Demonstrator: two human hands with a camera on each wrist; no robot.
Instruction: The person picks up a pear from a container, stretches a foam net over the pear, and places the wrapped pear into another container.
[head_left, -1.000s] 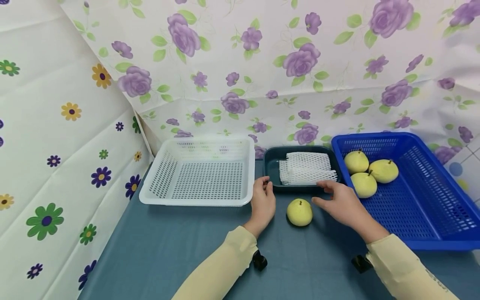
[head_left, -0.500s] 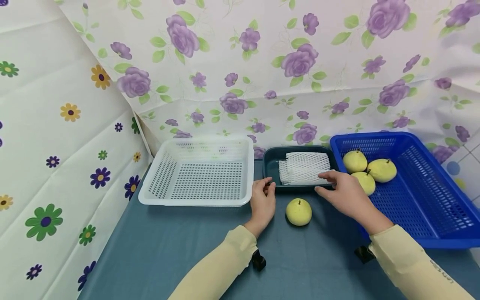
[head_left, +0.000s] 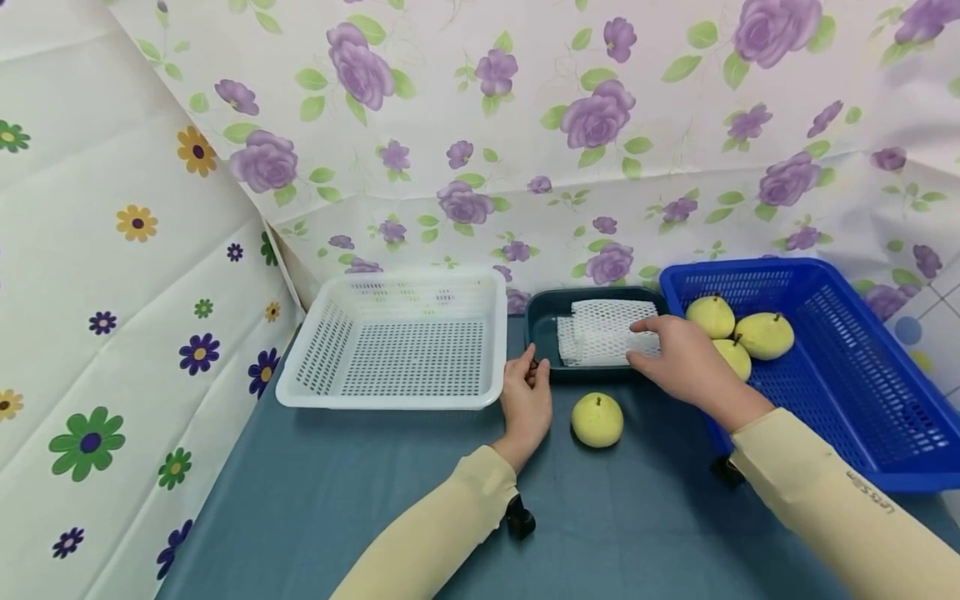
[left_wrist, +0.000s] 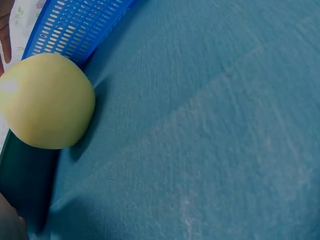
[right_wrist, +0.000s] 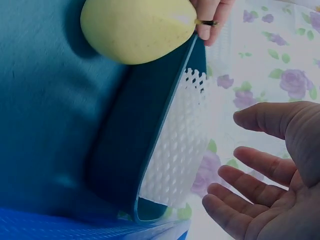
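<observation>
In the head view, my left hand [head_left: 527, 406] grips the front left corner of a dark green tray [head_left: 592, 374]. White foam fruit nets [head_left: 611, 333] lie flat inside the tray. My right hand [head_left: 684, 360] hovers over the tray's right end, thumb and fingers apart; the right wrist view shows nothing between its fingers [right_wrist: 250, 182]. A yellow-green pear [head_left: 597, 420] stands on the table in front of the tray, stem up, between both arms. Only a sliver of the left hand [left_wrist: 9, 222] shows in the left wrist view, beside the tray.
A white perforated basket [head_left: 391, 404] stands at the left. At the right, a blue perforated basket [head_left: 847, 392] holds three pears [head_left: 765, 335], one partly hidden by the right hand. A flowered sheet [head_left: 465, 150] hangs behind the blue-green table cover [head_left: 300, 500].
My right hand has risen slightly and moved farther over the tray, toward the foam nets. The left hand keeps its place at the tray corner; the pear has stayed put.
</observation>
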